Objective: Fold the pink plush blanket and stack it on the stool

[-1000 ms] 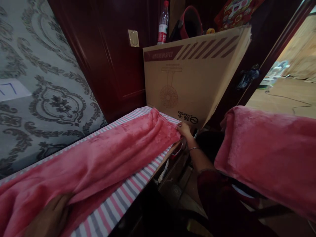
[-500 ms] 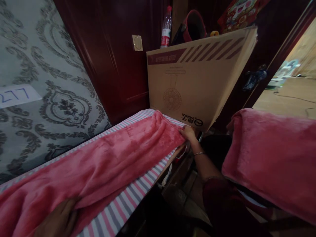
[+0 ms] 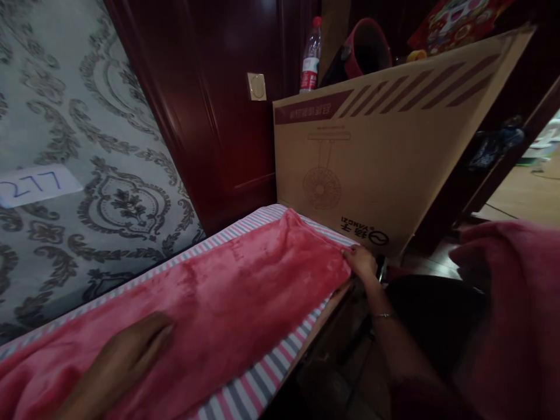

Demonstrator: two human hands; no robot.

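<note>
A pink plush blanket (image 3: 245, 280) lies lengthwise over a striped cloth (image 3: 266, 370) on a narrow surface along the wall. My left hand (image 3: 131, 353) rests on the blanket at the lower left, palm down with fingers stretched out. At the far right corner of the blanket, my right hand (image 3: 361, 262) pinches its edge. Small wrinkles show close to that corner, while the middle lies fairly smooth. More pink plush fabric (image 3: 520, 297) hangs at the right edge of the view, blurred; what holds it up is hidden.
A large cardboard box (image 3: 380, 146) stands beyond the far end of the surface. Above its top edge are a red-capped bottle (image 3: 310, 58) and a dark round object with a red rim (image 3: 370, 46). Patterned wallpaper (image 3: 122, 204) lines the left. A dark seat-like shape (image 3: 437, 309) is at right.
My left hand has moved forward over the blanket, whose folds are flatter and whose front part has spread. My right hand stays at the corner. The pink fabric at right has shifted and blurred.
</note>
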